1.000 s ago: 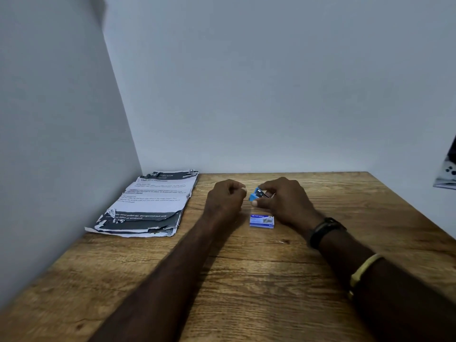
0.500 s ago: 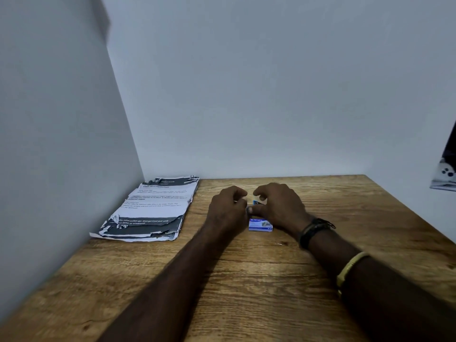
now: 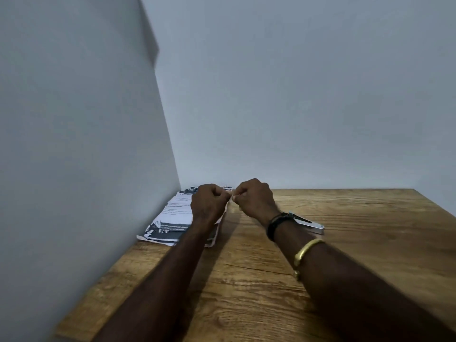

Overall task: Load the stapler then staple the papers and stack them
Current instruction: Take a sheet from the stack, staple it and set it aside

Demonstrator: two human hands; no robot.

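Both hands have lifted off the table since half a second ago, and the little blue staple box they were closed around no longer shows. Now my left hand and right hand are raised with fingertips meeting, pinching something tiny I can't make out, perhaps a strip of staples. Just behind my right wrist the stapler lies on the wooden table, and the papers sit stacked far left against the wall.

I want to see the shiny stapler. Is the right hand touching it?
Apart. The head view shows the right hand raised by the left hand, while the stapler lies on the table behind the wrist.
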